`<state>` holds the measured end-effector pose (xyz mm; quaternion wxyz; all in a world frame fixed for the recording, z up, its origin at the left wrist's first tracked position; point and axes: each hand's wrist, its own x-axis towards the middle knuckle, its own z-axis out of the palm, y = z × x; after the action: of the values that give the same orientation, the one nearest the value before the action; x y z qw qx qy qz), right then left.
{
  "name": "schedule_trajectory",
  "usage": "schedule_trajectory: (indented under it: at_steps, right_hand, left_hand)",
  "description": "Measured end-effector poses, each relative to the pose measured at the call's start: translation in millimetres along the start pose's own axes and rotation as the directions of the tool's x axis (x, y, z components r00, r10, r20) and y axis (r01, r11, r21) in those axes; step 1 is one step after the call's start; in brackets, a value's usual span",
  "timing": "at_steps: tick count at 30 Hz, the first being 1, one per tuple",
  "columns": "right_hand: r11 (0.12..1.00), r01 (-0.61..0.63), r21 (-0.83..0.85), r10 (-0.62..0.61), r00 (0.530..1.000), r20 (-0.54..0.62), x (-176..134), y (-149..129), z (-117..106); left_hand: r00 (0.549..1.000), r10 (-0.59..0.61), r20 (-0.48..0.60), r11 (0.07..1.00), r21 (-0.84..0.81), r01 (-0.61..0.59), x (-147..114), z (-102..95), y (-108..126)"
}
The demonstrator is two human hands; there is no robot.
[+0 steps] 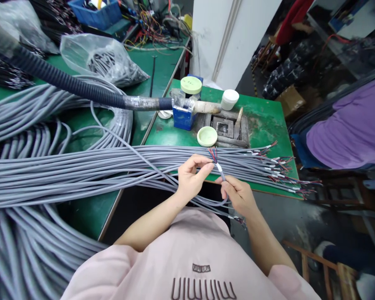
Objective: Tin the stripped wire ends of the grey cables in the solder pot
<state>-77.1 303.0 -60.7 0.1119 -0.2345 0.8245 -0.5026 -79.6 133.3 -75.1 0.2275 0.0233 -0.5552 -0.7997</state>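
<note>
My right hand (237,193) is closed round the end of a grey cable (223,176) in front of my chest. From its white-wrapped tip (219,167) a fan of thin red, blue and dark wires (213,154) sticks up. At the base of these wires, my left hand (192,175) pinches with thumb and forefinger, apparently on one or more strands. Beyond both hands a long row of grey cables (162,155) runs across the bench, their stripped ends (279,166) showing coloured wires at the right.
A square metal pot (224,127) with a brush-like tool (238,123) stands behind the cables, beside a pale green dish (207,136) and a white jar (230,99). A dark ribbed hose (81,87) reaches in from the left. Coiled cables (25,246) fill the left. Another person (350,125) is at right.
</note>
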Motion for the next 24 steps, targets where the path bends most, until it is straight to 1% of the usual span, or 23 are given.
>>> schedule_trajectory:
  at_steps: [1, 2, 7, 9, 11, 13, 14, 15, 16, 17, 18, 19, 20, 21, 22, 24]
  right_hand:
    - [0.999, 0.020, -0.031, -0.020, 1.000, 0.000, 0, 0, 1]
    - [0.997, 0.037, -0.063, -0.037, 0.999, 0.001, 0, -1, 1]
    - [0.973, 0.079, -0.215, -0.081, 0.997, 0.000, 0, -4, 3]
    - [0.960, 0.091, -0.264, -0.092, 0.996, 0.009, 0, -6, 3]
    - [0.945, 0.109, -0.308, -0.109, 0.994, 0.019, 0, -8, 3]
    - [0.940, 0.115, -0.321, -0.118, 0.993, 0.011, 0, -9, 3]
    - [0.950, 0.103, -0.295, -0.109, 0.994, -0.003, 0, -8, 3]
    - [0.968, 0.078, -0.237, -0.086, 0.996, -0.021, 1, -7, 2]
    - [0.989, 0.039, -0.142, -0.045, 0.998, -0.033, 3, -4, 2]
    - [1.000, -0.006, -0.014, 0.006, 0.999, -0.032, 5, -2, 1]
    - [0.989, -0.051, 0.138, 0.053, 0.998, -0.014, 7, 0, 0]
    - [0.953, -0.093, 0.289, 0.092, 0.996, 0.017, 11, 3, 0]
    - [0.899, -0.128, 0.418, 0.117, 0.992, 0.051, 14, 4, 0]
    - [0.843, -0.150, 0.516, 0.133, 0.989, 0.071, 18, 4, 1]
    - [0.796, -0.164, 0.583, 0.147, 0.986, 0.076, 22, 4, 1]
    - [0.749, -0.144, 0.646, 0.166, 0.986, 0.028, 28, 0, 4]
  left_hand:
    - [0.999, 0.028, 0.025, 0.999, 0.029, -0.029, 1, -0.3, 1]
    - [0.999, 0.031, 0.045, 0.999, 0.038, -0.032, 3, -0.6, 3]
    - [0.990, -0.130, 0.055, 0.991, -0.017, 0.131, 14, -1.2, 9]
    - [0.984, -0.163, 0.077, 0.987, 0.008, 0.163, 17, -2.6, 11]
    - [0.983, -0.145, 0.115, 0.987, 0.087, 0.136, 19, -4.6, 12]
    - [0.987, -0.077, 0.142, 0.981, 0.188, 0.050, 19, -6.8, 12]
    - [0.989, -0.023, 0.149, 0.972, 0.235, -0.013, 19, -7.7, 12]
    - [0.987, 0.044, 0.155, 0.958, 0.275, -0.086, 18, -8.3, 12]
    - [0.980, 0.114, 0.162, 0.938, 0.307, -0.160, 16, -8.4, 11]
    - [0.968, 0.179, 0.177, 0.916, 0.328, -0.230, 13, -8.0, 9]
    - [0.952, 0.231, 0.199, 0.897, 0.334, -0.288, 10, -7.0, 8]
    - [0.939, 0.261, 0.223, 0.888, 0.326, -0.324, 6, -5.4, 6]
    - [0.933, 0.265, 0.242, 0.893, 0.304, -0.333, 1, -3.1, 3]
    - [0.938, 0.244, 0.247, 0.911, 0.273, -0.309, -3, -0.4, 1]
    - [0.950, 0.202, 0.237, 0.938, 0.232, -0.258, -7, 2.7, -1]
    - [0.980, 0.060, 0.188, 0.990, 0.112, -0.082, -14, 8.8, -3]
